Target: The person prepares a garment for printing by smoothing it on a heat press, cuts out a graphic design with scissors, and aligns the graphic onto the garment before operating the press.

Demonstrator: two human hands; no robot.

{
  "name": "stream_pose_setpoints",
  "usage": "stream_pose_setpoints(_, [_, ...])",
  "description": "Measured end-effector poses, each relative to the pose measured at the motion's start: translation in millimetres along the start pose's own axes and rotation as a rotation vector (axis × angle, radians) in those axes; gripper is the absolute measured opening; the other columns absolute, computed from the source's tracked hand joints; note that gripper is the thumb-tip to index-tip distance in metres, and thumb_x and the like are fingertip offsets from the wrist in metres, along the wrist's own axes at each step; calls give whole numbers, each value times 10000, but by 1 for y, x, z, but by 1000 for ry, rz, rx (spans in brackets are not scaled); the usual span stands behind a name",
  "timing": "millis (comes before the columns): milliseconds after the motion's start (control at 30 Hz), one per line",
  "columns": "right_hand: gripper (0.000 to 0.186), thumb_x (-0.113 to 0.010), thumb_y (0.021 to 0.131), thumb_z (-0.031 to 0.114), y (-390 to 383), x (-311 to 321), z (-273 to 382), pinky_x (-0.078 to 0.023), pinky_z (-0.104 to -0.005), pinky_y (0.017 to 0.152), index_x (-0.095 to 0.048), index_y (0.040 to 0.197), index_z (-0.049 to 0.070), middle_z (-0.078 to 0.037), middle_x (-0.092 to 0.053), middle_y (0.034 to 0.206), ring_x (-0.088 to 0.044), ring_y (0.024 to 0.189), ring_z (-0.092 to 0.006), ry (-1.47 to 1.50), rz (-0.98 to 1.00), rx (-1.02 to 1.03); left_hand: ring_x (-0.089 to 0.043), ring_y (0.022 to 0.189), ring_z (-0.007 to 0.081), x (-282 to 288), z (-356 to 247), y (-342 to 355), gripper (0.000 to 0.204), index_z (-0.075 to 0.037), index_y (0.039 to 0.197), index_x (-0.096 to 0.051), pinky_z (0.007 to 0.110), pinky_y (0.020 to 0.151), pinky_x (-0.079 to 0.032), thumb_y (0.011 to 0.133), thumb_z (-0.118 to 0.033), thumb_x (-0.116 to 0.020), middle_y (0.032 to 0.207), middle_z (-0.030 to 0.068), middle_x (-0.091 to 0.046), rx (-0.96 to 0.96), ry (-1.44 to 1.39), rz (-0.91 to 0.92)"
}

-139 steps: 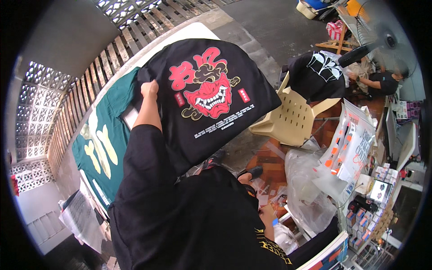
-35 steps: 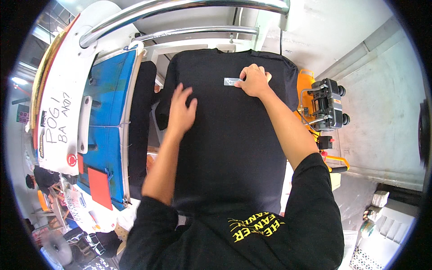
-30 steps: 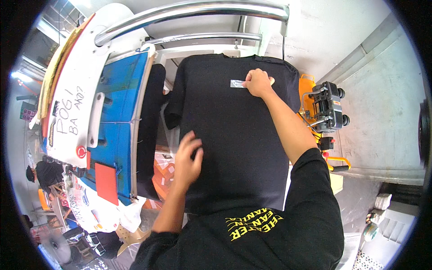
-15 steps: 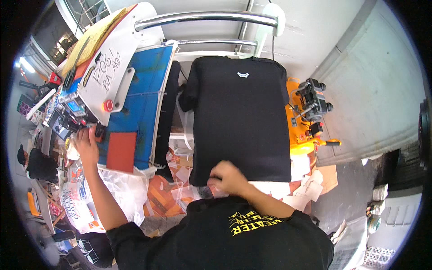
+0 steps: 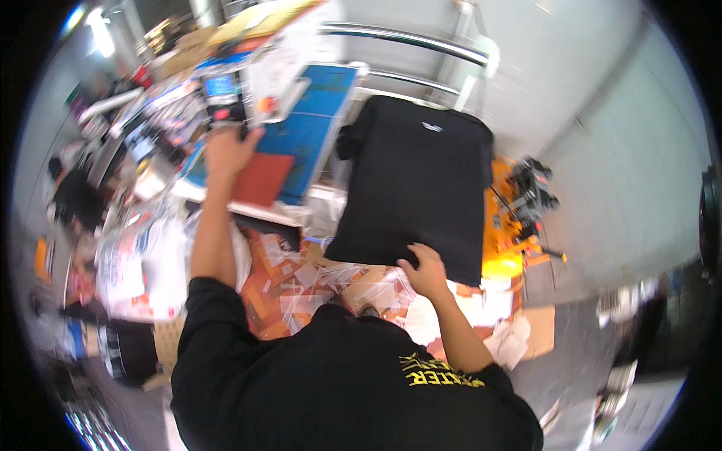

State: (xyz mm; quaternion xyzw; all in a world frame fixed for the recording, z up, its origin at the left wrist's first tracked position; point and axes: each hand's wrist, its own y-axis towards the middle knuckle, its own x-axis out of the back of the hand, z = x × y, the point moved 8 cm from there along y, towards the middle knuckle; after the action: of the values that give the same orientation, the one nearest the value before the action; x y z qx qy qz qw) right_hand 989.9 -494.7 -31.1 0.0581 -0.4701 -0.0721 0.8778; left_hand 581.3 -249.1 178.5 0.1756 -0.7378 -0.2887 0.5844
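My right hand rests with fingers and thumb spread at the near hem of the black short-sleeved cloth T-shirt; the shirt lies flat, hiding its support, a small pale print near its far edge. My left hand is at the black control box, its fingers too blurred to tell; a flat rust-red rectangular pad lies along the near edge of the blue panel; a shiny chrome bar runs beyond.
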Motion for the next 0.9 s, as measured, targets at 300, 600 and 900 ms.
stream_pose_setpoints(300, [162, -698, 860, 45, 60, 78, 136, -492, -381, 952, -681, 1011, -14, -180, -688, 1109, -655, 1065, -312, 354, -311, 224, -450, 1338, 395, 29, -128, -92, 440, -105, 1186, -659, 605, 1178, -168, 811, -321, -745, 1317, 180, -573, -357, -419, -32])
stream_pose_setpoints(600, [761, -667, 957, 323, 159, 99, 223, -271, -417, 1159, -297, 1518, -36, -232, -393, 1500, -392, 1385, -320, 142, -745, 102, -639, 1053, 321, -17, 148, -103, 122, -37, 969, -707, 395, 928, -494, 853, -54, -672, 1095, 134, -687, 67, -620, -120])
stream_pose_setpoints(900, [689, -677, 929, 451, 151, 151, 134, -480, -397, 964, -496, 1398, -19, -204, -594, 1311, -604, 1145, -317, -130, -1322, -398, -636, 1036, 348, -84, 397, -154, 114, -7, 937, -700, 401, 941, -484, 863, -81, -656, 1045, 168, -684, 339, -541, 229])
